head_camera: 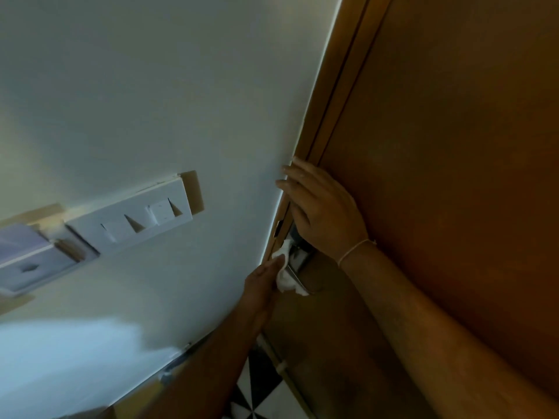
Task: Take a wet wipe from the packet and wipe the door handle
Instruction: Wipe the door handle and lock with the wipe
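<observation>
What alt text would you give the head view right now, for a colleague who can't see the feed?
The left hand presses a white wet wipe against the metal door handle of a brown wooden door, while the right hand rests flat against the door edge above it. A white switch panel sits on the pale wall to the left.

Both bare forearms reach up and forward from the near edge. The left hand [264,278], fingers straight and together, presses a crumpled white wipe [286,275]. The right hand [322,204] lies flat, fingers extended and spread, with a thin band at its wrist.
</observation>
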